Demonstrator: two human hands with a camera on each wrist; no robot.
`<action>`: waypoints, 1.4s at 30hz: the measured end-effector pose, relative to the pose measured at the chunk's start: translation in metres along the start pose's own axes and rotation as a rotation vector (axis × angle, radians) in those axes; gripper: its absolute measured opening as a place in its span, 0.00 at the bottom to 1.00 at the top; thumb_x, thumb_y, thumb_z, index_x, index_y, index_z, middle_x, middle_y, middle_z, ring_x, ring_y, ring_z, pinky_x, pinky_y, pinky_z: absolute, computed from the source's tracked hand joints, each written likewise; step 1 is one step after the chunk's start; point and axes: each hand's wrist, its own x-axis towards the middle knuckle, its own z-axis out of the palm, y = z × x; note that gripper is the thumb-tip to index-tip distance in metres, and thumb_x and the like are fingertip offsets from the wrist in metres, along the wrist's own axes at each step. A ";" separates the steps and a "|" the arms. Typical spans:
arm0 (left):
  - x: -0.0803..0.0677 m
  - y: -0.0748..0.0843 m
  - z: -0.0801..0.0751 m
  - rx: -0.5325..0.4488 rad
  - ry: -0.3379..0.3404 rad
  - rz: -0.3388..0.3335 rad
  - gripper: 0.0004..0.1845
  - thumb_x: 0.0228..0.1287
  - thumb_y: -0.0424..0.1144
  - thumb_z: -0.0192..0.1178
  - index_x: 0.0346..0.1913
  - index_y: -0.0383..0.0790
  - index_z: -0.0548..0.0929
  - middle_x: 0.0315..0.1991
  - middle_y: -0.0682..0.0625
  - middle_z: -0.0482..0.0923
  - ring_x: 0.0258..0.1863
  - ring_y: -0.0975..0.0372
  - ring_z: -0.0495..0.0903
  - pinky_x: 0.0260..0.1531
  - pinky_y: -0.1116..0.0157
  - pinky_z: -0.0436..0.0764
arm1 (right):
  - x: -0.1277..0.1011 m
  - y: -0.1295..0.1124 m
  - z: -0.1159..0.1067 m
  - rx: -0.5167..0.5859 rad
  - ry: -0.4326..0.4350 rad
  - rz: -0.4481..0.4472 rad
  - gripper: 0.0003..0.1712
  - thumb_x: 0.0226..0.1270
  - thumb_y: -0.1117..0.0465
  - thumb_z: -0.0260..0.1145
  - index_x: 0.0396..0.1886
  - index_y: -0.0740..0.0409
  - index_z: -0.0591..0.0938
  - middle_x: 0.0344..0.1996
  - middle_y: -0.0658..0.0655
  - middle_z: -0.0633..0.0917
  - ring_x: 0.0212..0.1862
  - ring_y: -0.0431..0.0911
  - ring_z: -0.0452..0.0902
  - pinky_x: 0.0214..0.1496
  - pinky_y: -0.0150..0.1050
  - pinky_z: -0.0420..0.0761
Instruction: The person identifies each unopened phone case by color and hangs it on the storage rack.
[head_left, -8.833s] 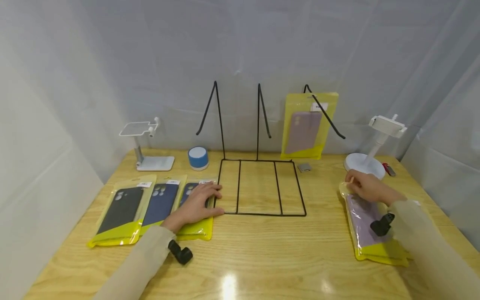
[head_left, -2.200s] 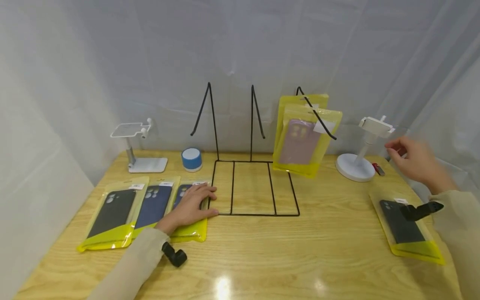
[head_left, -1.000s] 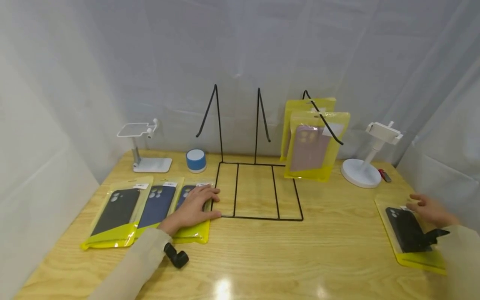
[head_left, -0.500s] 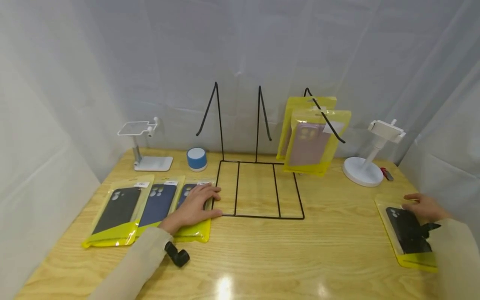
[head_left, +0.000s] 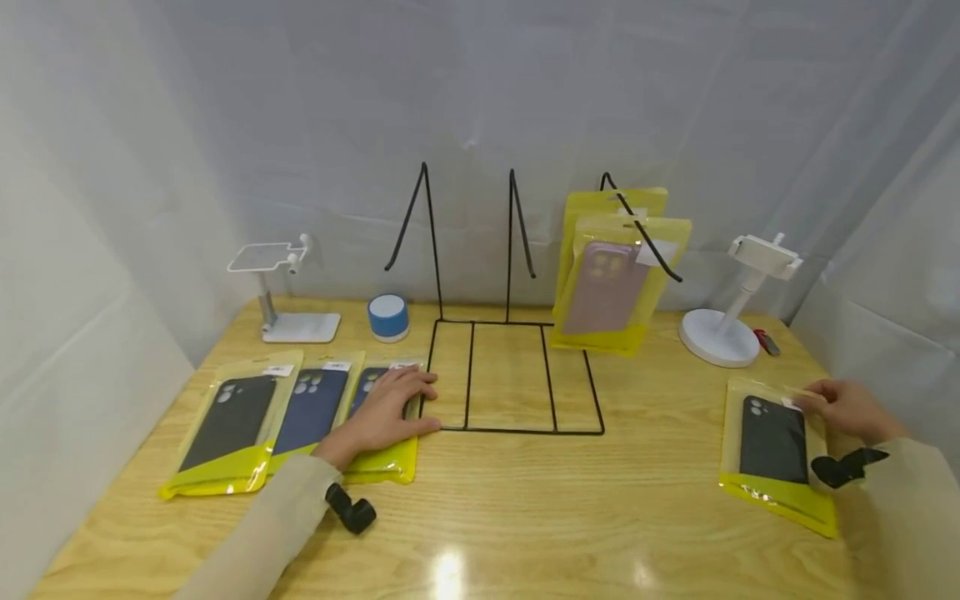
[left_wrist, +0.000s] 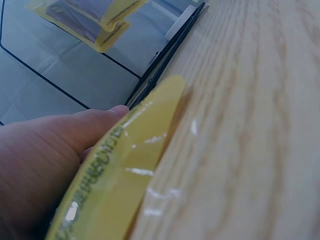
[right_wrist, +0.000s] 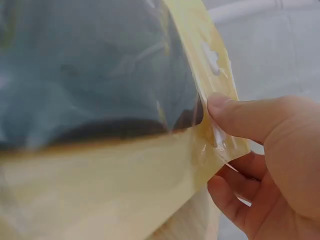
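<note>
Item: black phone case pack (head_left: pixel 776 442), top corner pinched by right hand (head_left: pixel 847 410), apparently just lifting; grip by hang-hole edge, keep level; left hand (head_left: pixel 382 414) flat on blue pack (head_left: pixel 378 433).

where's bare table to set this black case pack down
Bare wood runs along the near edge between the left hand and the black case pack, and between the wire rack and that pack. Crowded: three packs at left, and the back row.
</note>
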 end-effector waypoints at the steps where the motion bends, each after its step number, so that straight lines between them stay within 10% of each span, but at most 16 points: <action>1: 0.000 0.000 0.000 0.000 0.000 0.000 0.20 0.59 0.50 0.66 0.49 0.40 0.81 0.65 0.43 0.72 0.71 0.44 0.59 0.72 0.44 0.49 | -0.001 -0.001 0.001 0.021 0.012 -0.008 0.27 0.72 0.52 0.58 0.43 0.79 0.76 0.27 0.55 0.79 0.29 0.42 0.68 0.27 0.34 0.69; 25: -0.001 0.001 0.000 -0.006 0.010 -0.007 0.21 0.59 0.50 0.67 0.49 0.39 0.81 0.65 0.43 0.72 0.71 0.44 0.58 0.71 0.43 0.49 | -0.030 -0.087 -0.038 0.097 0.343 -0.330 0.09 0.69 0.62 0.62 0.39 0.67 0.79 0.23 0.32 0.77 0.22 0.34 0.69 0.22 0.29 0.68; 42: 0.000 0.002 0.000 -0.006 0.015 -0.004 0.20 0.58 0.48 0.67 0.48 0.38 0.81 0.64 0.42 0.72 0.70 0.43 0.59 0.71 0.42 0.50 | -0.061 -0.154 -0.041 0.145 0.436 -0.555 0.05 0.67 0.69 0.62 0.42 0.61 0.78 0.16 0.42 0.72 0.12 0.37 0.55 0.12 0.34 0.57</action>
